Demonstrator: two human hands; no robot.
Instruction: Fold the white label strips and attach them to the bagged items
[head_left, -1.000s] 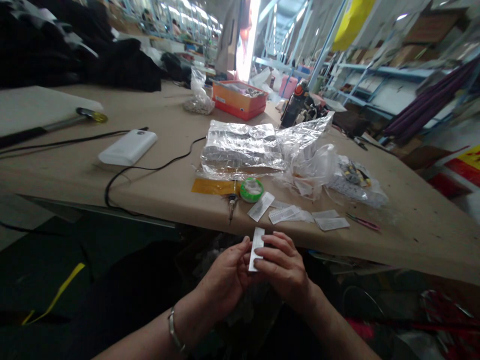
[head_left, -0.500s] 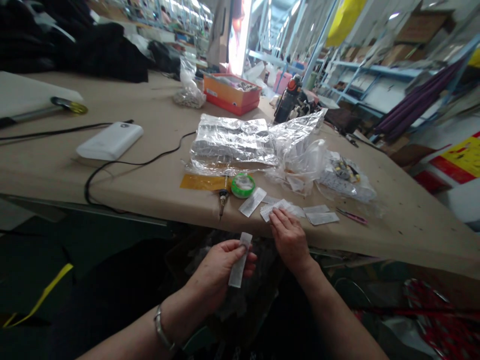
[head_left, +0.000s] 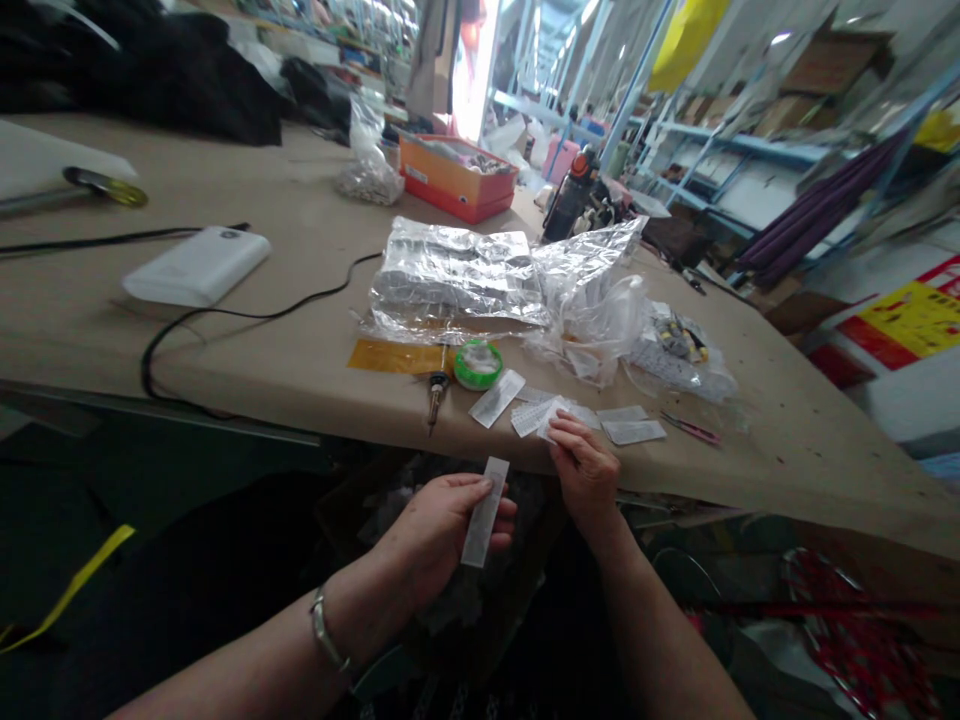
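My left hand (head_left: 442, 515) is closed on a narrow, whitish translucent strip (head_left: 484, 520), pinched between thumb and fingers below the table edge. My right hand (head_left: 585, 465) reaches over the table edge, its fingertips closed on a small white translucent sheet (head_left: 551, 415) at a loose pile of similar pieces. Left of that pile lies a separate white piece (head_left: 496, 398), and to its right are more flat pieces (head_left: 634, 431). Tweezers with pink handles (head_left: 691, 429) lie beyond them. A round green-rimmed roll (head_left: 478, 365) sits beside a soldering-iron-like tool (head_left: 436, 395) whose tip points to the table edge.
Crumpled silver foil packaging (head_left: 457, 275) and clear plastic bags (head_left: 592, 325) spread behind the pieces. A white power-bank-like box (head_left: 199, 265) and a black cable (head_left: 247, 316) lie left. Farther back stand an orange box (head_left: 454, 185) and a dark bottle (head_left: 568, 195).
My right hand's fingers have drawn together at the pile, and a sheet there is now slightly raised. My left hand still holds its strip. The whole view has shifted slightly.
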